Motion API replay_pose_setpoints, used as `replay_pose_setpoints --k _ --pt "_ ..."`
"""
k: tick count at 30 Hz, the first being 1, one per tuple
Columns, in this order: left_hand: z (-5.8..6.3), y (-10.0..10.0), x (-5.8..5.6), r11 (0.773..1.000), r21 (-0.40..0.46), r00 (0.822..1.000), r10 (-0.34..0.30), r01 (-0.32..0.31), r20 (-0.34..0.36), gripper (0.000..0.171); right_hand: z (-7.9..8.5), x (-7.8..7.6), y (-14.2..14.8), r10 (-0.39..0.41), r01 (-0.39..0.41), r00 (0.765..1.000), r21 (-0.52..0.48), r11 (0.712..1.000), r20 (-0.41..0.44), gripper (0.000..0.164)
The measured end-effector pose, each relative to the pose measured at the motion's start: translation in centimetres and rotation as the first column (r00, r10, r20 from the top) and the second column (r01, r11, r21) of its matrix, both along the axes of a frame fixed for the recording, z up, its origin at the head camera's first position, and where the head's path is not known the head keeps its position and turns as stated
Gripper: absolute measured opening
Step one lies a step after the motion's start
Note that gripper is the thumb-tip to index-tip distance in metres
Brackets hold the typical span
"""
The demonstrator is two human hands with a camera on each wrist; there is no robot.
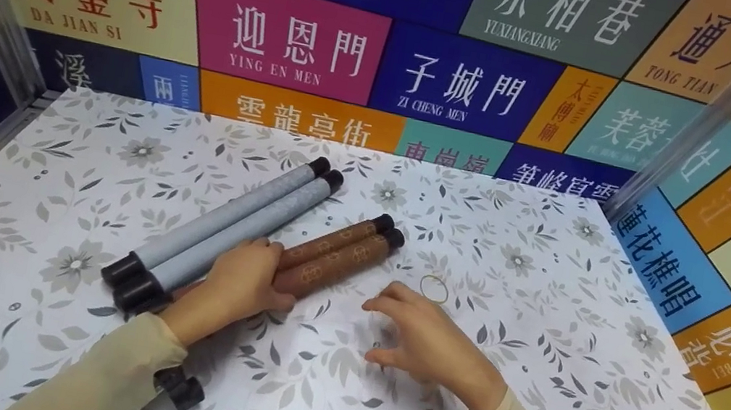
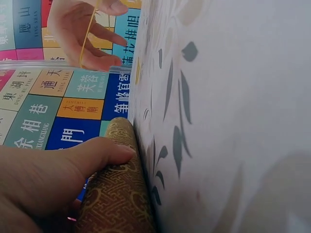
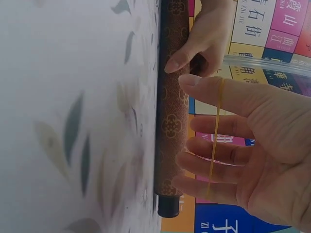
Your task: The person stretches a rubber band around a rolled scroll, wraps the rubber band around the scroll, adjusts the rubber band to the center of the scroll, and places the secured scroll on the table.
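My left hand (image 1: 243, 281) grips a pair of brown patterned scrolls (image 1: 343, 253) with black end knobs, lying side by side on the table. Its thumb (image 2: 109, 153) presses along the near scroll. To the right, my right hand (image 1: 429, 336) hovers with fingers spread apart. A thin yellow rubber band (image 3: 215, 138) is stretched across them from the thumb to the little finger, as the right wrist view shows. The tips of that hand come close to the brown scroll (image 3: 171, 126) in this view. Another rubber band (image 1: 434, 288) lies on the table just beyond the right hand.
Two pale grey-blue scrolls (image 1: 225, 212) with black ends lie left of the brown pair, close alongside. A white floral cloth (image 1: 538, 320) covers the table. Clear posts (image 1: 710, 113) stand at the back corners, before a wall of coloured place-name panels (image 1: 289, 39).
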State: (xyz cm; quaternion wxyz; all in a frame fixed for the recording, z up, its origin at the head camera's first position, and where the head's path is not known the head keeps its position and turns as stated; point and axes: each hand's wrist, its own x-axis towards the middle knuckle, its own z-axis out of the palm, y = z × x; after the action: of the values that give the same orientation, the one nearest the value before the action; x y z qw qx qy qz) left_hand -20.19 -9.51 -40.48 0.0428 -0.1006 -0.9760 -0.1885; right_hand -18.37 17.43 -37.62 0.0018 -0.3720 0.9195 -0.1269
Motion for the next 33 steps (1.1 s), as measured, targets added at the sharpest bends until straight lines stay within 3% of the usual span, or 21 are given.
replay_pose_setpoints --k 6,12,19,24,28,33 --pt "0.3 -0.1 0.1 1.0 0.01 0.999 -0.023 0.023 -0.026 0.047 0.9 -0.9 0.0 -0.026 0.023 0.999 -0.079 0.997 -0.04 0.054" --pt "1.3 0.4 0.6 0.999 0.011 0.998 -0.034 0.034 -0.053 0.05 1.6 -1.7 0.7 -0.087 0.072 0.993 -0.168 0.983 -0.084 0.05" --pt "2.3 0.8 1.4 0.998 -0.016 0.991 -0.055 0.054 -0.124 0.062 1.8 -2.6 1.9 -0.134 0.1 0.981 -0.227 0.969 -0.141 0.059" --pt "2.9 0.8 1.6 0.997 -0.027 0.989 -0.075 0.072 -0.129 0.069 1.6 -3.2 2.7 -0.199 0.165 0.973 -0.257 0.952 -0.115 0.067" --pt "3.3 0.6 1.6 0.998 -0.025 0.992 -0.063 0.061 -0.112 0.074 1.3 -3.9 3.0 -0.21 0.185 0.977 -0.336 0.924 -0.038 0.071" --pt "3.5 0.3 1.6 0.998 0.016 0.994 -0.063 0.065 -0.09 0.078 0.8 -4.8 3.2 -0.21 0.227 0.973 -0.5 0.836 0.092 0.076"
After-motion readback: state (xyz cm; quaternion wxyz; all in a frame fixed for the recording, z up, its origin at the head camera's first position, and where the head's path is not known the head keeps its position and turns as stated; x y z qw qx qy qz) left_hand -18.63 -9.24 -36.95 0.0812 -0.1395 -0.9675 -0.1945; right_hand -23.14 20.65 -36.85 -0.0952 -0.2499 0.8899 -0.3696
